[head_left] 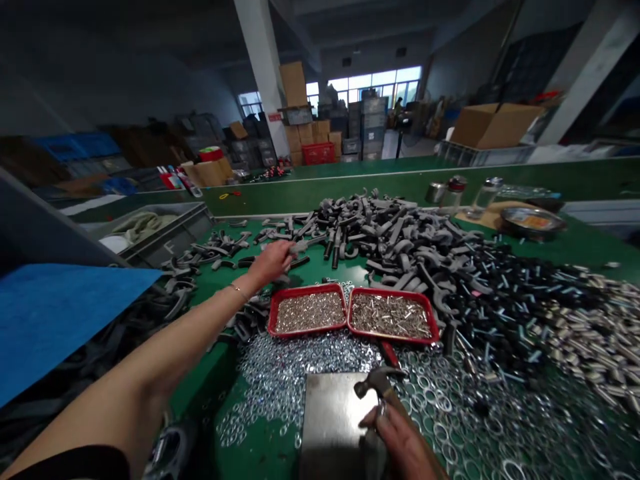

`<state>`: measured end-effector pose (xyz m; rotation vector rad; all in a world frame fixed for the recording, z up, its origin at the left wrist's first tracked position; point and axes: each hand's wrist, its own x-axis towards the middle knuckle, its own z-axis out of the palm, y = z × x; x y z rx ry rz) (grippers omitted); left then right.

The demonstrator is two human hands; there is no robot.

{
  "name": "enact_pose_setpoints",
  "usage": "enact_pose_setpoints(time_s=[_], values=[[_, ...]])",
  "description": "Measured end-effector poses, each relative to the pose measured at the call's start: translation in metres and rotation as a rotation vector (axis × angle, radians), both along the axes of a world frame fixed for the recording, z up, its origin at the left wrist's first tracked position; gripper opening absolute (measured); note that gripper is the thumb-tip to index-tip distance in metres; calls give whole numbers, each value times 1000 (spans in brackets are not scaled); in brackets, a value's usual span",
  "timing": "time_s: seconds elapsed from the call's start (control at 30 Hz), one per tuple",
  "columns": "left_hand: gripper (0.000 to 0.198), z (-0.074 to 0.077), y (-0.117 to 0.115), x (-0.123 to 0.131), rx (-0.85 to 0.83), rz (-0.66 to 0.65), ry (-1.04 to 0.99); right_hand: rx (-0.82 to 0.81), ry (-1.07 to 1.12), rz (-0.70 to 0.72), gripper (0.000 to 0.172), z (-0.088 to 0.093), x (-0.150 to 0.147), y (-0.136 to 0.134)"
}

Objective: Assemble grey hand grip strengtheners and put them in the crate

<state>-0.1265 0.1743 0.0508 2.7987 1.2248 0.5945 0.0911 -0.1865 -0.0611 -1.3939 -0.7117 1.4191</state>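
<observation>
My left hand [273,261] is stretched forward over the table, its fingers closed on a grey curved handle piece [300,247], slightly blurred. Near it lies a large heap of similar grey and black handle pieces [395,227]. My right hand [404,437] is low at the front, thumb and fingertips pinched on a small shiny metal piece [383,405]. Beside these fingers is a hammer [383,383], its head over a flat metal plate [325,407]. The wooden handle runs along my right hand; whether the palm grips it is hidden.
Two red trays hold small metal parts: the left tray [273,320] and the right tray [434,327]. Many metal rings [270,380] surround the plate. Black parts with pins [500,300] and metal cylinders [590,333] lie right. A grey crate [175,243] stands left, glass jars [485,193] back right.
</observation>
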Motion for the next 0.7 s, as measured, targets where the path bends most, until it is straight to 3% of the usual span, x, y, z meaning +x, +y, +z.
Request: enact_pose_setpoints(time_s=[0.1,0.17,0.27,0.37,0.47,0.7], values=[[38,6,-72,-1,-121,174,-447,-32,-62,-33,56,11,-6,-2],[35,-1,-146,5,-491,158,-676,12,-152,-24,52,13,-10,-4],[34,-33,-263,18,-1135,157,-723,140,-350,52,44,16,-14,-12],[43,-68,-339,28,-1351,238,-797,205,-525,149,37,24,-17,-26],[46,-80,-367,30,-1396,256,-882,222,-609,212,32,38,-19,-39],[44,-63,-379,38,-1275,136,-778,315,-654,253,24,58,-20,-56]])
